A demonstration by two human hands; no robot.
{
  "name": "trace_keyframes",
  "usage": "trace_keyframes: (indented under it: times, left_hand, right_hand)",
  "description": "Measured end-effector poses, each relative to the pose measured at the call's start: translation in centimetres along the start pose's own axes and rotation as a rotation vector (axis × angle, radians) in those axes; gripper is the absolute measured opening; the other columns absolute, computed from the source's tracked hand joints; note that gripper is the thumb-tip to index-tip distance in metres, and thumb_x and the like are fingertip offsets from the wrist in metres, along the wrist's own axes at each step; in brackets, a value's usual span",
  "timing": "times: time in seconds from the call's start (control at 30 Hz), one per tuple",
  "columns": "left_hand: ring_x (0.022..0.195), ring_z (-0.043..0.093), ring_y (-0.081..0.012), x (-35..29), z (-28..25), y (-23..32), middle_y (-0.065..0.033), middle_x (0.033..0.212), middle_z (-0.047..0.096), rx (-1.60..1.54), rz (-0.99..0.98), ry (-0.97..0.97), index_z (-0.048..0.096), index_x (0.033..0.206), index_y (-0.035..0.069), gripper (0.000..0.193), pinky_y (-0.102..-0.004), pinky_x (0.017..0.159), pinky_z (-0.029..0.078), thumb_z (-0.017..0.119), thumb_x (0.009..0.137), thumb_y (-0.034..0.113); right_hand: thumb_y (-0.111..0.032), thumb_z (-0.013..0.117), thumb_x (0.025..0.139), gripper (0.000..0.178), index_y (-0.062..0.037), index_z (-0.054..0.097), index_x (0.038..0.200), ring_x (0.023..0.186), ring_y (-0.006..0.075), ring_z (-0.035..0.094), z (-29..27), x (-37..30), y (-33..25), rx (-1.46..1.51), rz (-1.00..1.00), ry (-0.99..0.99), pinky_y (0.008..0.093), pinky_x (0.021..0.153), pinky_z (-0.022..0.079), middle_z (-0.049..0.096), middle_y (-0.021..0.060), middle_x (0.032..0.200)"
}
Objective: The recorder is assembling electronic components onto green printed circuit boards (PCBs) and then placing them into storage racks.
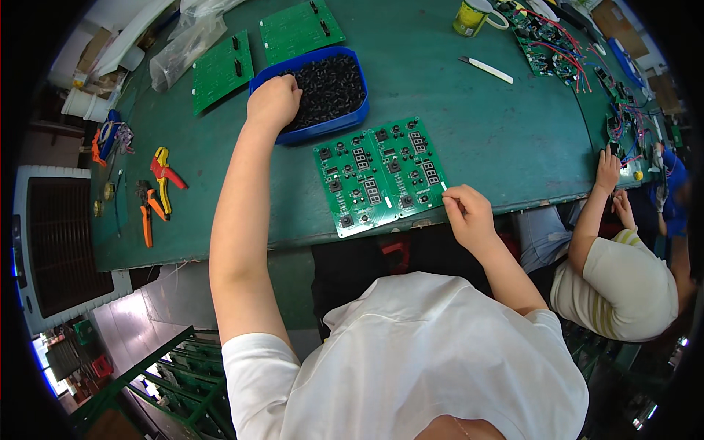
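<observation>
"From the head view, where does the circuit board (380,176) lie?"

"Flat on the green surface (477,132), close to its near edge, right in front of the person. I'd guess it sits there so both hands can get at it easily."

"And the blue bin (359,116)?"

"Just beyond the board, a little to the left, probably to keep the black pieces (326,92) within short reach. The left hand (275,101) is over its left side, fingers bunched; whether they pinch a piece I can't tell, since the hand itself hides it."

"What about the right hand (469,213)?"

"Its fingers are drawn in at the board's right edge, perhaps to steady it. I can't make out whether they grip or merely touch."

"And the materials?"

"The board is thin, stiff and rectangular, seamed down the middle, dotted with small dark parts and segmented displays. The bin looks like smooth plastic with rounded corners; its pieces make a loose, gritty heap. Farther left, a clear bag (187,51) lies crumpled."
</observation>
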State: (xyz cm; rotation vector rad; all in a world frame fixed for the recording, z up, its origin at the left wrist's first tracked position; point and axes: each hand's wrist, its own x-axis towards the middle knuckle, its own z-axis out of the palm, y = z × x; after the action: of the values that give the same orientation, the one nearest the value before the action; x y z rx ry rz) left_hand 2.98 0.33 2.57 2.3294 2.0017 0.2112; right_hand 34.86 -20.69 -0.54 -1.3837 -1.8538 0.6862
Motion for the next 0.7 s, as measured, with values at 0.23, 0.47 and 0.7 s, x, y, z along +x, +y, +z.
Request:
trace_keyframes:
  times: [0.23,0.47,0.7]
  left_hand:
    - [0.078,0.063,-0.0265,-1.9,0.1,-0.6,-0.0122,0.084,0.065,-0.514,0.009,0.355,0.062,0.097,0.005,0.016,-0.0360,0.070,0.049,0.058,0.085,0.014]
    - [0.068,0.053,-0.0096,-11.3,-1.3,1.9,-0.0037,0.078,0.060,-0.981,-0.048,0.313,0.062,0.086,0.000,0.006,-0.0227,0.062,0.044,0.062,0.080,0.002]
    - [0.073,0.057,-0.0194,-20.1,1.9,6.0,-0.0069,0.080,0.061,-0.970,0.078,0.301,0.060,0.084,0.003,0.011,-0.0299,0.070,0.045,0.065,0.074,0.000]
  right_hand:
    - [0.003,0.058,0.082,0.009,-0.0006,0.057,0.090,0.061,0.0122,0.053,1.0,-1.5,0.6,0.201,0.067,0.109,0.0223,0.054,0.041,0.057,0.0070,0.075]
    - [0.005,0.060,0.074,0.015,-0.0030,0.056,0.087,0.073,0.0226,0.057,1.8,-0.8,0.7,0.004,-0.103,0.148,0.0324,0.065,0.045,0.059,0.0079,0.080]
    - [-0.002,0.064,0.069,0.017,-0.0077,0.057,0.083,0.085,0.0257,0.055,2.5,-0.2,0.9,-0.210,-0.309,0.136,0.0388,0.078,0.038,0.059,0.0056,0.083]
